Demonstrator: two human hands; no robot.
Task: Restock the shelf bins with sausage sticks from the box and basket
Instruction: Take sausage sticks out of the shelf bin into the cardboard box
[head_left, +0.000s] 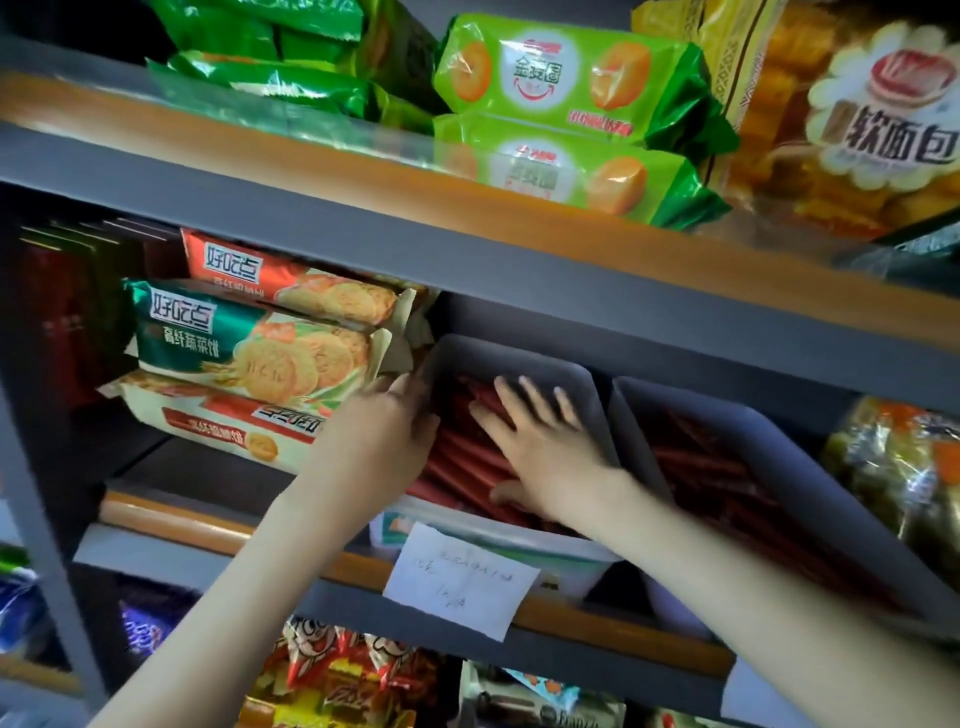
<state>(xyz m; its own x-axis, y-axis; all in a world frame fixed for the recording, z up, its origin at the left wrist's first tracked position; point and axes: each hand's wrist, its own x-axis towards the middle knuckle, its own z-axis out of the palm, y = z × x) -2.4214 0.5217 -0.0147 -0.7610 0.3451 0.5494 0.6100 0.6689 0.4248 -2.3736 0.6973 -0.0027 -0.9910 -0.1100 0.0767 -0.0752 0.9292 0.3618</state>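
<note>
Red glossy sausage sticks (457, 460), slim cylinders, packed in smooth grey plastic bin (519, 358) on middle shelf (166, 519). Right hand (545, 452) flat on them, fingers spread. Left hand (384, 426) fingers curled over bin's left wall.

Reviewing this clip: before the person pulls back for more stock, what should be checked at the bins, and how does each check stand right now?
1. Bin steadied: ok. The left hand grips the left wall of the left bin.
2. Right hand free: ok. The right hand lies flat, fingers straight, on the sausage sticks, pinching none.
3. Sticks below the rim: ok at the back, where bare wall shows above them; the front is hidden by the arms.
4. Right bin stocked: ok, it holds sticks.
5. Paper note in place: ok, but its writing is too faint to read.
</note>
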